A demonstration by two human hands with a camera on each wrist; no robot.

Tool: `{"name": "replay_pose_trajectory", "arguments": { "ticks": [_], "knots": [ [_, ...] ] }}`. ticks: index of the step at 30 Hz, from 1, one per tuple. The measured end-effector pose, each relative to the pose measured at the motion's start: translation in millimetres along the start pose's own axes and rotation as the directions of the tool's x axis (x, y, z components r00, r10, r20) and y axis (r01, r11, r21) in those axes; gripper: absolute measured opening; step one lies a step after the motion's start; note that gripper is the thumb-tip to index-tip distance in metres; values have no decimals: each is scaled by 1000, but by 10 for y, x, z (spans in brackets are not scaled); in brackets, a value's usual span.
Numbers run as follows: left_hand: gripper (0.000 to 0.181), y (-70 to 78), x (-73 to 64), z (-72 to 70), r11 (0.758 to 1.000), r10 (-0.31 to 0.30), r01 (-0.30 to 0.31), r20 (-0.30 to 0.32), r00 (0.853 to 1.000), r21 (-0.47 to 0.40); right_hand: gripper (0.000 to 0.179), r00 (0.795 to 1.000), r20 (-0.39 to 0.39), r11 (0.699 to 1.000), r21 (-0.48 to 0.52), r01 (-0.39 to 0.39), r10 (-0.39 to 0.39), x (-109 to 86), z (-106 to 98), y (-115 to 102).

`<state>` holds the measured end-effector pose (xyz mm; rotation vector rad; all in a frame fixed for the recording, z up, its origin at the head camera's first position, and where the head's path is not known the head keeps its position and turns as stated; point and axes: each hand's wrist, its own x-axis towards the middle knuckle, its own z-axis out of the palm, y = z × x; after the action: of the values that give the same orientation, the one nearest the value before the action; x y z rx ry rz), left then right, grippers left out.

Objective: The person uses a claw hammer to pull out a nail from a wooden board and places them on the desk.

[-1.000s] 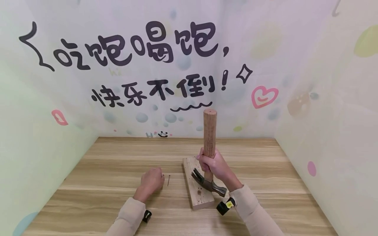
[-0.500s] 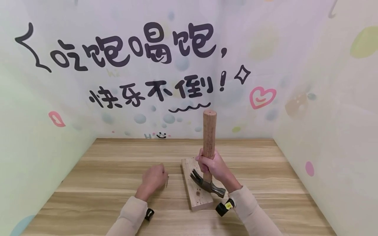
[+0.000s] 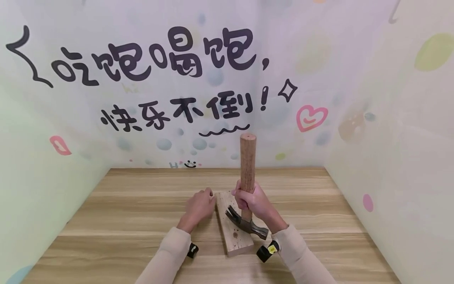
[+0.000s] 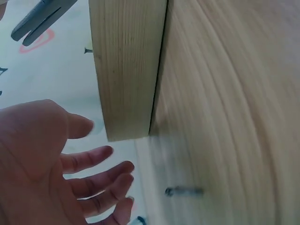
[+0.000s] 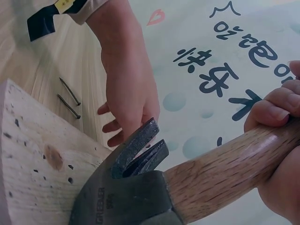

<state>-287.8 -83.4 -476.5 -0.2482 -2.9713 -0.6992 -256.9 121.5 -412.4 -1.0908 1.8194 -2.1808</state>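
Note:
My right hand [image 3: 253, 201] grips the wooden handle of a claw hammer [image 3: 248, 157], which stands upright with its metal head down over the wooden block [image 3: 234, 244]. Whether the head touches the block I cannot tell. Beside the block's far left end is my left hand [image 3: 199, 205], palm towards the block. In the left wrist view its fingers [image 4: 101, 185] are loosely bent and apart, holding nothing. One nail [image 4: 185, 191] lies on the table near that hand. The right wrist view shows two nails [image 5: 69, 107] on the table left of the block; the left hand hides them from the head view.
The wood-grain table [image 3: 142, 189] ends at a back wall [image 3: 159, 118] printed with black writing and coloured shapes. Similar walls stand at the left and right. Dark specks and a knot mark the block's top. A black strap device [image 3: 266, 251] hangs at the right wrist.
My left hand has moved right and away from me, past the nails, to beside the block. The right hand keeps its grip on the hammer, and the head view has shifted slightly.

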Motion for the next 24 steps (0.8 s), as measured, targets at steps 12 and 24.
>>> {"name": "replay_pose_trajectory", "arguments": {
  "ticks": [12,24],
  "knots": [
    [33,63,227,177,992,8,-4,31,999,-125,20,999,-19,1000,-1,-30,30,16,-16,-7],
    [39,116,325,307,1000,-19,21,71,997,-20,24,999,-17,999,17,-40,40,35,-27,30]
  ]
}}
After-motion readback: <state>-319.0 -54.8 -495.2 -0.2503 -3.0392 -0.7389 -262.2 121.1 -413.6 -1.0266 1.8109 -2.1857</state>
